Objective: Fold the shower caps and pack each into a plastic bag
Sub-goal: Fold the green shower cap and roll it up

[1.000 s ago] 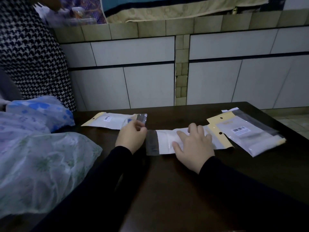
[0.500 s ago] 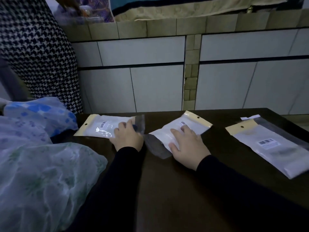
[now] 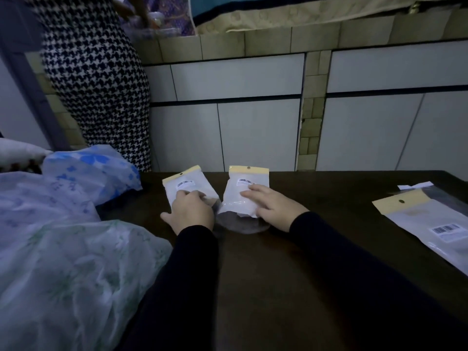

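Observation:
Two packed plastic bags with yellow header strips lie side by side on the dark table [image 3: 291, 262], headers pointing away from me. My left hand [image 3: 190, 212] rests with its fingers on top of the left bag [image 3: 182, 184], thumb spread out to the left on the table. My right hand [image 3: 272, 208] presses flat fingers on the right bag [image 3: 243, 197], whose clear flap [image 3: 238, 224] sticks out toward me. Loose shower caps are heaped at the left: a blue-flowered one [image 3: 86, 168] and a green-flowered one [image 3: 65, 274].
A third plastic bag [image 3: 430, 224] with a yellow header and barcode label lies at the table's right edge. A person in a houndstooth garment [image 3: 96, 79] stands at the back left. White cabinet doors [image 3: 258, 135] lie beyond the table's far edge.
Both hands have turned their bags from lying sideways to standing lengthwise, headers away from me. The two bags now sit close together. The third bag appears further right.

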{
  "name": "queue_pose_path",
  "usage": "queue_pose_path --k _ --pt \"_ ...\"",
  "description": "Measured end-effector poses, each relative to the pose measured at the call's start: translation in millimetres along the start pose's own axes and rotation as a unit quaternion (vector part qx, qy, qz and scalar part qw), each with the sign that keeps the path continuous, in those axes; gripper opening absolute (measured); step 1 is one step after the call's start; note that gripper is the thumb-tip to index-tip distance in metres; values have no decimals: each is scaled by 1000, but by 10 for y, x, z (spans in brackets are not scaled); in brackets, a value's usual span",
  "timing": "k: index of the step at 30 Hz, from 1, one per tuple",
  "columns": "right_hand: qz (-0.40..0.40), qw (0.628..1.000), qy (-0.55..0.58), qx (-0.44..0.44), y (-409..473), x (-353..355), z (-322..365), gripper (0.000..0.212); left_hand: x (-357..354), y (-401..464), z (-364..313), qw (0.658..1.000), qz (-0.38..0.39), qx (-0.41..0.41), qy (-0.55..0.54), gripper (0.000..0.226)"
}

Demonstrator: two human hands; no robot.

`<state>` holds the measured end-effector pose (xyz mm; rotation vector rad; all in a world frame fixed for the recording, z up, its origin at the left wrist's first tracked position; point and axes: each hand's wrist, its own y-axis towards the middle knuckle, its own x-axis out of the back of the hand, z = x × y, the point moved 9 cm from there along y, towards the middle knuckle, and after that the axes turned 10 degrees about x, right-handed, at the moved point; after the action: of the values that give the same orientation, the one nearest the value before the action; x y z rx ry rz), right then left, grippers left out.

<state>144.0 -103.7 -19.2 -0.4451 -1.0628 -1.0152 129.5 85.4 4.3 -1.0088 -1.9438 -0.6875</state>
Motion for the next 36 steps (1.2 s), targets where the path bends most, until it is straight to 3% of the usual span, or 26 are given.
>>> queue_pose_path --k 3,7,12,15,18,21,25,27,29,32,34,36 --pt "-7 1000 8 4 -27 -22 -18 48 109 -84 -21 999 -34 -7 0 37" --pt "-111 992 49 39 -160 180 166 39 309 -343 -151 992 -109 -65 -21 40" --pt "-215 971 46 93 -337 409 548 32 650 -951 -555 952 -111 -264 -112 34" --pt "-223 967 52 114 -326 424 788 30 988 -1197 -630 941 -82 -315 -93 26" --pt "-187 964 64 178 -299 288 1187 22 1409 -1255 -395 928 -137 -342 -48 17" --pt "-153 963 34 219 -296 102 1586 27 1783 -1137 166 930 -184 -312 -63 17" --pt "-166 933 74 310 -375 -6 2074 46 2122 -1043 797 944 -177 -269 -67 36" --pt "-168 914 52 366 -423 -70 2258 56 2210 -1014 942 956 -154 -249 -26 48" --pt "-145 912 11 384 -416 -191 2360 63 2150 -932 1095 977 -81 -195 41 58" --pt "-131 918 -5 374 -356 -324 2361 52 1877 -863 1313 982 54 -118 140 75" --pt "-138 918 0 372 -333 -343 2332 34 1791 -840 1338 980 68 -108 153 74" --pt "-156 915 7 372 -329 -312 2302 22 1762 -804 1317 981 60 -108 150 58"
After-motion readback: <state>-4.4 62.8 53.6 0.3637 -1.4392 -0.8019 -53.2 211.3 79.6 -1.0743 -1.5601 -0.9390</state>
